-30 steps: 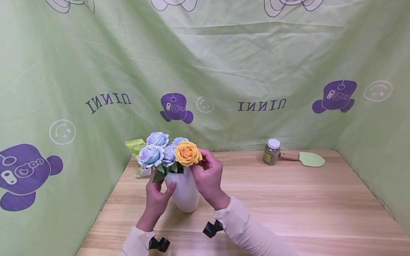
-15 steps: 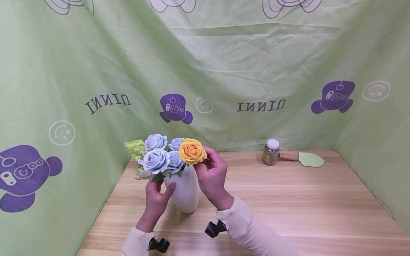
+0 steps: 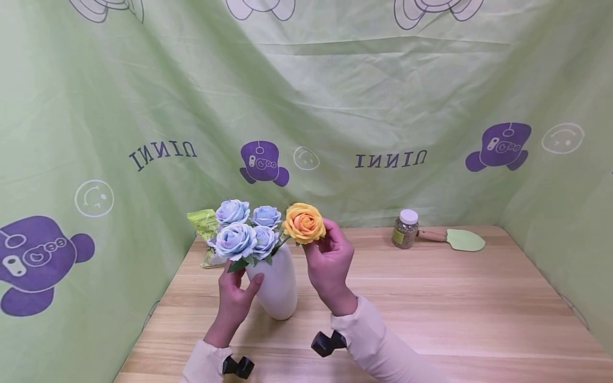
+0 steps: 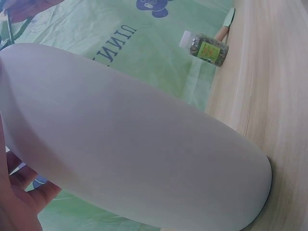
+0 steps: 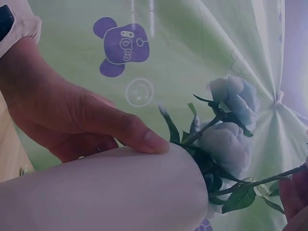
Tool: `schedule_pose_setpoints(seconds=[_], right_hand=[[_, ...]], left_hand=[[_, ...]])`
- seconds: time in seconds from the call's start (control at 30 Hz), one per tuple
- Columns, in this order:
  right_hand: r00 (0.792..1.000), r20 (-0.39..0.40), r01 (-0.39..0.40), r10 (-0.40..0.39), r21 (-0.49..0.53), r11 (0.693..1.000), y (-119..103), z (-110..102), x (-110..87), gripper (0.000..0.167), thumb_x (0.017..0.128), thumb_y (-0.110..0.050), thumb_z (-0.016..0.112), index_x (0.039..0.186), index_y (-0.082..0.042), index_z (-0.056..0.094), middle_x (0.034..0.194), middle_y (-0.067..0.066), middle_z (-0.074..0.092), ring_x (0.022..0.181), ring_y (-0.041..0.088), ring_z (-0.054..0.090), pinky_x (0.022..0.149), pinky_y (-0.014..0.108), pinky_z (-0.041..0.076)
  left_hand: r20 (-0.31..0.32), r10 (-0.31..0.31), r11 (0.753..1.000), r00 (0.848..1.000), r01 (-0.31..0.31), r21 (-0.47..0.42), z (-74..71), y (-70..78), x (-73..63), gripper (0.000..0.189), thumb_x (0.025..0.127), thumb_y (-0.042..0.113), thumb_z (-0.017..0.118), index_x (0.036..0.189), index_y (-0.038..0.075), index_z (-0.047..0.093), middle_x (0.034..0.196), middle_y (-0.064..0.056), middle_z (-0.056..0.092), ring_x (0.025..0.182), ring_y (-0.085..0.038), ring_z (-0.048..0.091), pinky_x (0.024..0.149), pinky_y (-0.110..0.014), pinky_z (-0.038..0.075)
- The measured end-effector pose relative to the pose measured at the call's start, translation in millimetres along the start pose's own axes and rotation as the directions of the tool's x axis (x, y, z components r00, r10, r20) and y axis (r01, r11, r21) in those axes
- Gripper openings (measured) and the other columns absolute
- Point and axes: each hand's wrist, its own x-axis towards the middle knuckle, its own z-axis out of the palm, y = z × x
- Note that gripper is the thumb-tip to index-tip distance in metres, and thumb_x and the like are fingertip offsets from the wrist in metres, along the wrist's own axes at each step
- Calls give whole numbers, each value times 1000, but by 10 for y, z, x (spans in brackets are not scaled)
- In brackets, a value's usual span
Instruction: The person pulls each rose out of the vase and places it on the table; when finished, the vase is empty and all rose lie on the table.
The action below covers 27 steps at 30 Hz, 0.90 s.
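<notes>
A tall white vase [image 3: 276, 290] stands on the table, tilted a little in the head view. My left hand [image 3: 234, 298] grips it near the rim, thumb on the near side and fingers behind. Several light blue roses [image 3: 235, 241] with green leaves sit in its mouth. To their right, my right hand [image 3: 332, 266] pinches an orange rose [image 3: 304, 223] just under the bloom. Its stem [image 5: 262, 182] runs from the vase mouth to my right fingers [image 5: 291, 197] in the right wrist view. The stem's lower end is hidden inside the vase.
A green packet [image 3: 203, 223] lies behind the flowers at the table's left edge. At the back right stand a white-capped jar [image 3: 405, 230] of granules and, beside it, a small trowel [image 3: 464, 239] with a wooden handle. Green printed cloth [image 3: 335, 106] surrounds the wooden table [image 3: 431, 308].
My right hand has moved right and slightly up, drawing the orange rose away from the blue ones. The blue blooms have shifted slightly. My left hand keeps its grip on the vase.
</notes>
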Motion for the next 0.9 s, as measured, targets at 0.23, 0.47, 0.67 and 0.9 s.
schedule_pose_setpoints(seconds=[0.23,0.47,0.67,0.9], right_hand=[[999,-39,16,-14,45,999,-15,-69,0,29,79,14,71,104,24,58,100,-11,71,87,1,67,79,17,60],[998,-61,35,-31,66,997,-19,-117,-22,30,81,10,72,102,25,56,100,-9,72,87,2,68,80,17,59],[996,-71,58,-53,76,995,-56,-128,12,27,81,14,69,103,23,57,102,-9,72,88,2,69,79,17,59],[993,-102,62,-56,59,996,-92,-178,53,23,83,9,70,104,16,63,102,-8,72,88,3,69,79,17,60]], left_hand=[[0,-2,1000,1000,2,-1,7,-9,-6,60,79,-11,66,135,-9,47,134,10,58,120,-2,60,103,-14,49],[3,6,1000,1000,-6,1,13,2,-1,57,80,-11,66,134,-9,47,134,11,58,120,-3,59,105,-15,48],[-2,20,1000,1000,-20,0,24,0,7,56,79,-12,66,132,-8,49,132,9,58,119,-3,60,104,-15,48],[-14,19,1000,1000,-19,3,26,-10,1,51,79,-9,67,127,-10,51,127,8,57,119,-3,59,104,-14,48]])
